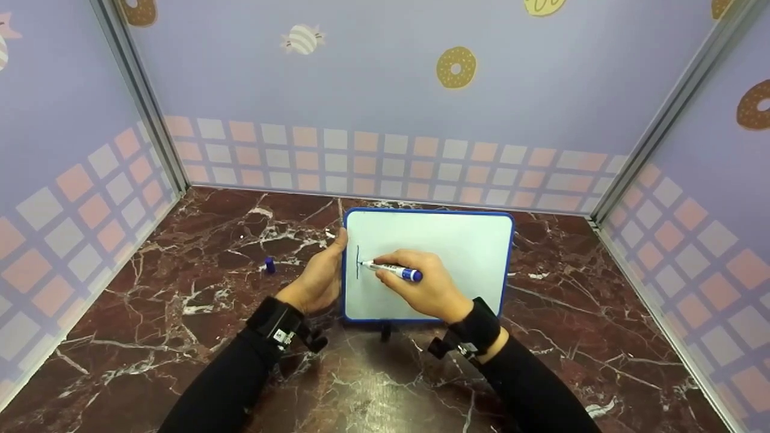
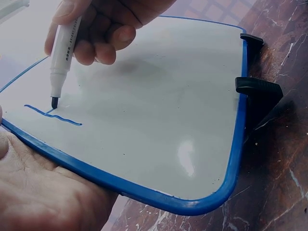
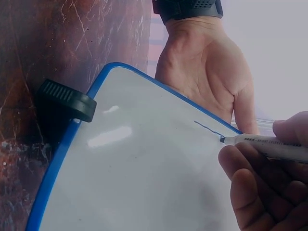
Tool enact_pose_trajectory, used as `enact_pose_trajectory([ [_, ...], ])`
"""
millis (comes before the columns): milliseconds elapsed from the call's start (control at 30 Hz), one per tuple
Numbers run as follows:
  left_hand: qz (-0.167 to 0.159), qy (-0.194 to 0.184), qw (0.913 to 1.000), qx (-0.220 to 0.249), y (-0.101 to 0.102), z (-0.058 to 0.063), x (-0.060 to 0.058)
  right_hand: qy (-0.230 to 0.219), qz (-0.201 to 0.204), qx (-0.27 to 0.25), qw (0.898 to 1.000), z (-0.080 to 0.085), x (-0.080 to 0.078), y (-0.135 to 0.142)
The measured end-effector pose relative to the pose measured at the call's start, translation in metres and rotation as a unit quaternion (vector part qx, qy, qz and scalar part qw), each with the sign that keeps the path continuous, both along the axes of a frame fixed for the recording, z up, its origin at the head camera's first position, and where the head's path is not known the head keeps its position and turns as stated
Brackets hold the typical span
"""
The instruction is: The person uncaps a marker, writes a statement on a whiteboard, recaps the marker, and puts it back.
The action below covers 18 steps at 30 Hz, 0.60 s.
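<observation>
- The left hand is at the left edge of the whiteboard, palm toward the blue frame and thumb up along it; its other fingers are hidden, so how far they are curled cannot be told.
- The right hand is in front of the board's face, pinching the marker between thumb and fingers.
- The marker lies between the two hands, over the left part of the board, its tip near the edge where the left hand is.
- Its long axis runs mostly crosswise in the head view: white tip end toward the left and slightly away from the person, blue rear end to the right. The left wrist view shows the tip pointing down at the board.
- The tip meets a short branch off the middle of a blue line, which runs up and down near the left edge.
- The board's long axis runs side to side, writing face toward the person, with black feet at its lower edge.
- A blue cap is on the surface, left of the left hand.
</observation>
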<state>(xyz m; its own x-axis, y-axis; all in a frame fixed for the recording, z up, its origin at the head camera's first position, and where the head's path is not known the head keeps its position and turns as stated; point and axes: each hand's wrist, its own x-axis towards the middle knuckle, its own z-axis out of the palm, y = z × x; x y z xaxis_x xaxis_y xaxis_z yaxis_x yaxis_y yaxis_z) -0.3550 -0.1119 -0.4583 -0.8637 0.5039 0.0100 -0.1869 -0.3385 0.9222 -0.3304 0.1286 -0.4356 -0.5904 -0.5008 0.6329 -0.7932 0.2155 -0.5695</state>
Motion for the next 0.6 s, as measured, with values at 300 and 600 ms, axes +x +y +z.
enact_pose_trajectory([
  [300,0.008,-0.007,0.9999,-0.001,-0.0007,0.0017,0.0007,-0.02,-0.002,0.001,1.0,0.0021,-0.0001,0.0032],
  [600,0.006,-0.003,1.0,0.0,0.0003,0.0014,0.0001,-0.039,-0.008,0.001,0.999,0.0068,0.0002,0.0065],
])
